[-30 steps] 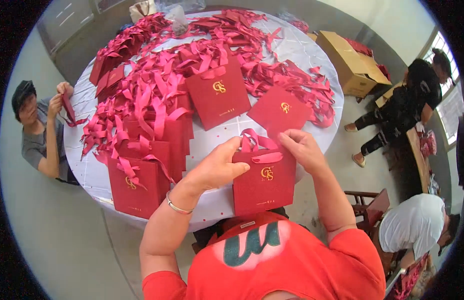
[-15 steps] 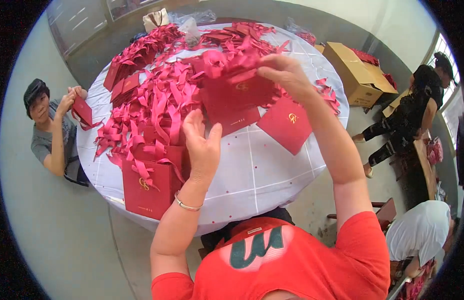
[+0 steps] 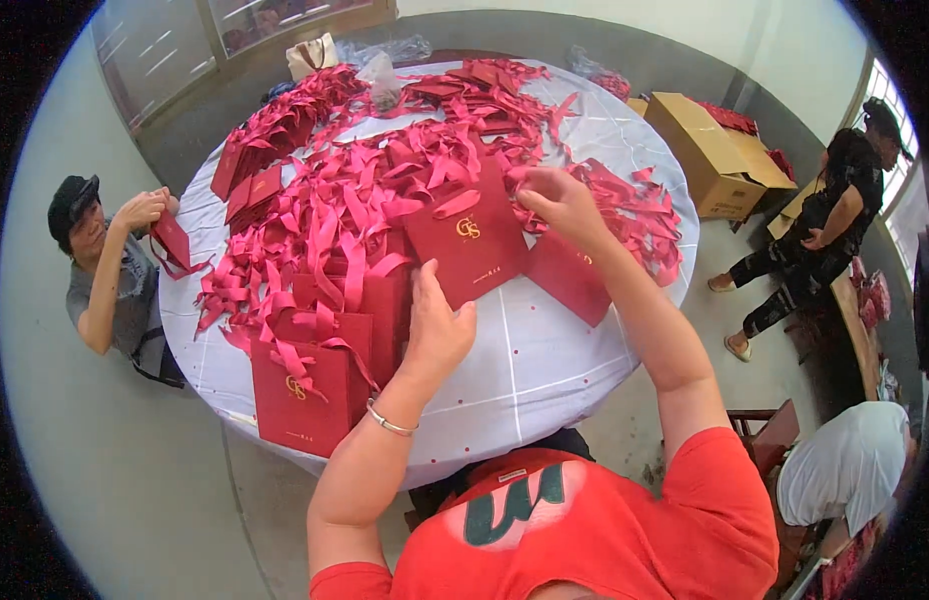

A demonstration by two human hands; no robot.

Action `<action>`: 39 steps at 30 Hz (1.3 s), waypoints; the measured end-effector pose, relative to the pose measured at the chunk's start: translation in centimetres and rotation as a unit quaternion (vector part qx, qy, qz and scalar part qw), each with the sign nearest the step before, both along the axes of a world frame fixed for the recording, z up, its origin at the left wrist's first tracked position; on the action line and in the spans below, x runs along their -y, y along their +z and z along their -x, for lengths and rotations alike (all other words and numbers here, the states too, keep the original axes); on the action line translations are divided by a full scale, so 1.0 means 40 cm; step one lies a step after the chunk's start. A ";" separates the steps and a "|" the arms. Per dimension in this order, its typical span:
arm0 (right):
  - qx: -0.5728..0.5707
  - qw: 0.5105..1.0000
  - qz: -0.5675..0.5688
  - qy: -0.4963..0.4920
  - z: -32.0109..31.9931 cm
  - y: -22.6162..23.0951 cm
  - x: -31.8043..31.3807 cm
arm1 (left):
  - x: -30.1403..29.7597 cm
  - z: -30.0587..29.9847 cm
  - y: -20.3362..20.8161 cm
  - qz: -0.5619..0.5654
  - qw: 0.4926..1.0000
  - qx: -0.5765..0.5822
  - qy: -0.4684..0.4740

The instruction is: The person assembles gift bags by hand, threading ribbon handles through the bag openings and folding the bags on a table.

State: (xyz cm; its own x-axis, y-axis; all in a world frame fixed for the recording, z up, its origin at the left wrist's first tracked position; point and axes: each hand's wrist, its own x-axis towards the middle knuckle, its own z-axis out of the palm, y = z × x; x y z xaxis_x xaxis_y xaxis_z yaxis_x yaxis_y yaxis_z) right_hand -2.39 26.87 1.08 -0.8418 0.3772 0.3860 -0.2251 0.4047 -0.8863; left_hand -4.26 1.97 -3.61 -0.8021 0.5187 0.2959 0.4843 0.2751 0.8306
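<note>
A dark red paper gift bag with a gold emblem and pink ribbon leans at the near edge of the heap, between my hands. My left hand is at its lower left edge, fingers stretched up and thumb apart. By its upper right edge is my right hand, fingers bent and apart; whether the fingertips touch the bag is unclear. Another red bag lies right of it, partly under my right forearm. At the near left, a red gift bag stands in front of others, beside my left forearm.
Pink ribbons and red bags cover much of the round, white-clothed table. A co-worker at the left handles a red bag. Cardboard boxes, a standing person and a bent-over person are at the right.
The gift bag between my hands has come down and now shows its front. My right hand has moved down from its ribbon top to its right edge; my left hand shifted down and right.
</note>
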 end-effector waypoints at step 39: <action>-0.042 0.933 -0.341 -0.106 -0.341 0.022 0.163 | -0.060 0.001 0.012 0.328 0.856 -0.347 0.196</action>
